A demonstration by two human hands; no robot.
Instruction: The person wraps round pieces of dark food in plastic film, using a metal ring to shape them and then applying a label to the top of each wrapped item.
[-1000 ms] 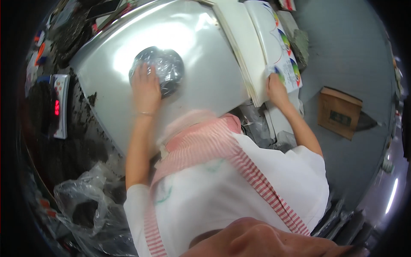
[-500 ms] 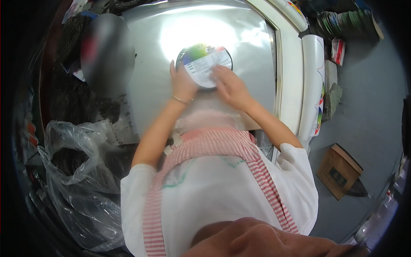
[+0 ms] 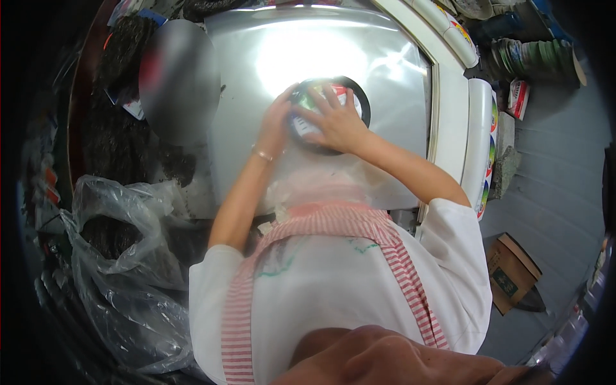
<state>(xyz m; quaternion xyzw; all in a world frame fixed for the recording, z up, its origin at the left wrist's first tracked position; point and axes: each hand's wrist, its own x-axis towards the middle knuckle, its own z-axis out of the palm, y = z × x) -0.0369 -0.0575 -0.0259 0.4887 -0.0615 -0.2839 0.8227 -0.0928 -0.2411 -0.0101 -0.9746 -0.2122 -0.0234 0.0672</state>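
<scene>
A round black-rimmed disc with a white, green and red label lies on a shiny silver-grey sheet. My right hand rests across the label with its fingers spread, hiding much of the print. Along the disc's left rim is my left hand, with a bracelet at the wrist. Its fingers are smeared by motion, so their grip does not show clearly.
A crumpled clear plastic bag lies at the left, below dark wrapped bundles. A blurred grey oval shape is at the upper left. White rolls line the right side. A brown cardboard piece is on the grey floor.
My right hand has moved from the label's right side to spread across it. The visible label colours have shifted, with red now at the upper right. The whole view has shifted slightly.
</scene>
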